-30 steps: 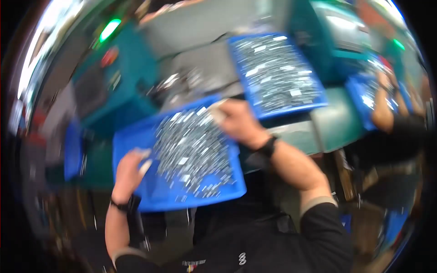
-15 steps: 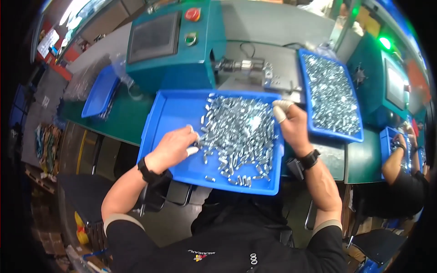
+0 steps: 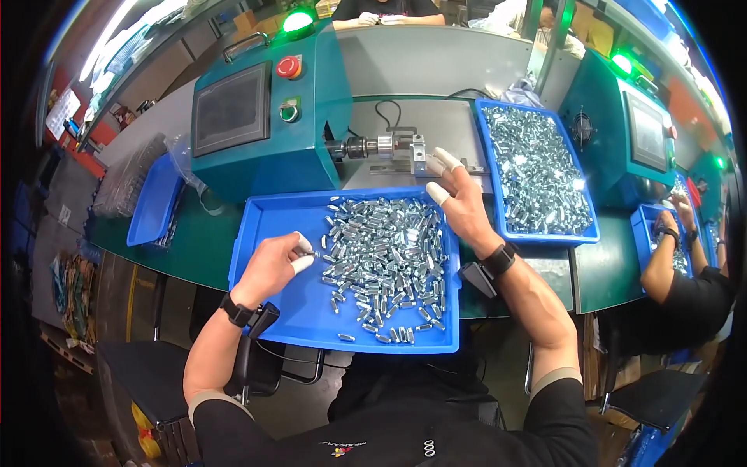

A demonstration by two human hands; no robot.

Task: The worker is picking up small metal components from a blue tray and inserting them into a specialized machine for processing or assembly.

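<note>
My left hand (image 3: 274, 265), with pale finger cots on its tips, is closed in a pinch over the bare left part of the blue tray (image 3: 268, 208). A small grey metal piece (image 3: 302, 252) shows partly between its fingertips. Loose, shiny metal pieces (image 3: 385, 261), short and bar-like, cover the tray's middle and right. My right hand (image 3: 465, 204) is open above the tray's far right corner, thumb and fingers apart, also in finger cots. Its fingertips are near the metal fixture (image 3: 419, 154) in front of the machine's chuck (image 3: 358, 148); whether they touch it I cannot tell.
A green machine (image 3: 264, 117) with a screen and red button stands behind the tray. To the right lies a second blue tray (image 3: 595, 232) full of metal pieces. Another blue tray (image 3: 152, 204) lies at left. A co-worker's arm (image 3: 661, 261) works at far right.
My right hand has moved from the tray's right rim toward the fixture, its fingers spreading. My left hand has drawn slightly away from the pile. The view has shifted, showing more behind the machine.
</note>
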